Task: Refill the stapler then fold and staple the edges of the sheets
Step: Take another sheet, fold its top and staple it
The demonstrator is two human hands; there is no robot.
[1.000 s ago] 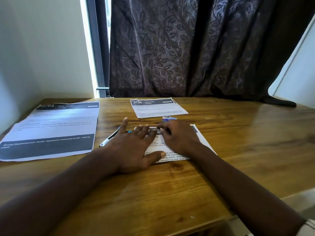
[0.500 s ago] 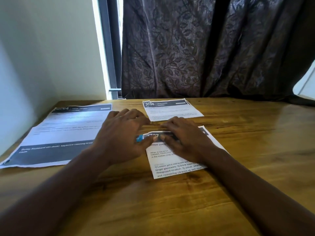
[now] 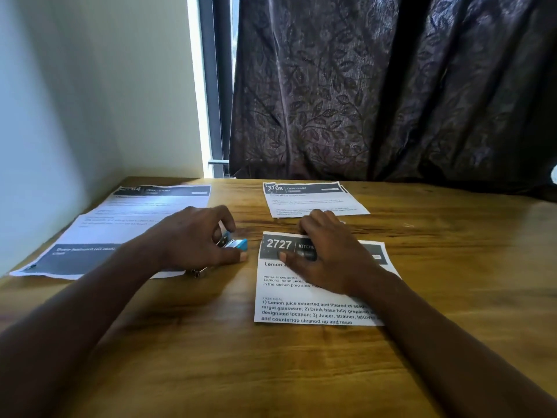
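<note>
Head camera view: a wooden table point(image 3: 211, 357) fills the near half of the scene, with a dark leaf-patterned curtain point(image 3: 391, 86) hanging behind its far edge and a pale wall point(image 3: 90, 86) on the left. The largest sheet point(image 3: 126, 218), unfolded and headed with a dark band, lies at the far left of the table. A folded sheet marked 2727 point(image 3: 301, 297) lies near the middle right, its printed text facing the camera. A smaller folded sheet marked 3108 point(image 3: 313, 200) lies beyond it, near the curtain, apart from the other two.

The right hand point(image 3: 328, 254) rests flat and open on the upper part of the 2727 sheet, fingers spread across its dark header, pressing it to the table. The left hand point(image 3: 193, 239) sits just left of that sheet, over the near right corner of the large sheet, with fingers curled around a small blue and silver stapler point(image 3: 235, 243), whose blue end pokes out toward the 2727 sheet.
</note>
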